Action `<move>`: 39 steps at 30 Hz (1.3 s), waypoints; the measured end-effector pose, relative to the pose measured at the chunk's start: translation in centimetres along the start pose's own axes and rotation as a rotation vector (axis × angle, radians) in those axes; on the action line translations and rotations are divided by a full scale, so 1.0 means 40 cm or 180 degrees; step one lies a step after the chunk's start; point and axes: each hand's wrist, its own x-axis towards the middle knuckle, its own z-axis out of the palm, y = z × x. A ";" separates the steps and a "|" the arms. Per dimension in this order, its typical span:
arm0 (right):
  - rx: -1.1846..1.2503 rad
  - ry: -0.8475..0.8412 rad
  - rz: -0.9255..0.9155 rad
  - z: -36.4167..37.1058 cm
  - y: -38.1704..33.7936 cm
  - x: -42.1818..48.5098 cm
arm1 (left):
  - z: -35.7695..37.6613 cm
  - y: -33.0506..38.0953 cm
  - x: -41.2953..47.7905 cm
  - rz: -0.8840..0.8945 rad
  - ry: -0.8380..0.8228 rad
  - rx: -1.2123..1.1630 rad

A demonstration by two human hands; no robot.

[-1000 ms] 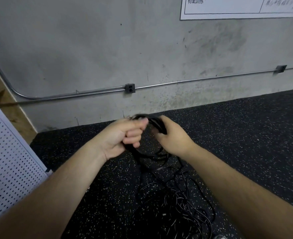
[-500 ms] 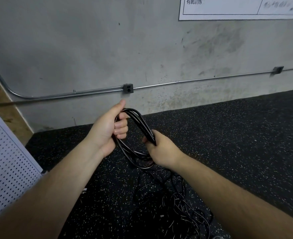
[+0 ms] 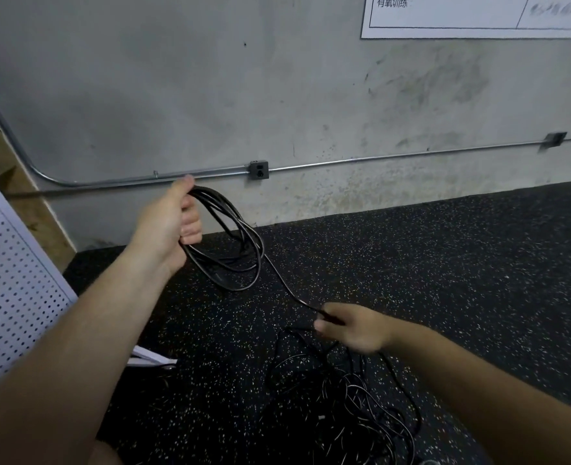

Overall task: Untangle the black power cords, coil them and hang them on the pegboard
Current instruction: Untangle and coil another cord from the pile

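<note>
hands apart: the left hand point(image 3: 173, 223) grips a coil of glossy black power cord point(image 3: 243, 260); one strand runs down to the right hand point(image 3: 354, 327), which pinches it. below the right hand, a tangle of thin black cords point(image 3: 344, 397) lies on the speckled black rubber floor point(image 3: 445, 280). a white perforated pegboard point(image 3: 8, 280) stands beside the left forearm.

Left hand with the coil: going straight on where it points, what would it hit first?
The left hand would likely meet the metal conduit on the wall, left of the outlet box; depth unclear.
</note>
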 end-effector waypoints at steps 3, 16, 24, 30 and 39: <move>-0.0232 0.0207 -0.0063 0.003 0.016 -0.002 | -0.025 -0.010 0.020 0.0239 0.0308 0.0142; -0.0682 0.1561 -0.1963 0.032 -0.197 -0.031 | 0.009 -0.077 0.009 0.0502 -0.0213 0.1036; -0.0363 0.2728 -0.1370 -0.022 -0.233 -0.013 | 0.082 -0.097 -0.084 0.0061 -0.1492 0.1852; 0.0105 0.3228 -0.0595 -0.076 -0.222 -0.012 | 0.067 -0.104 -0.079 -0.0189 -0.2040 0.1474; 0.3069 0.0280 -0.0732 -0.082 -0.174 -0.012 | 0.111 -0.093 -0.101 -0.0933 -0.1998 0.0097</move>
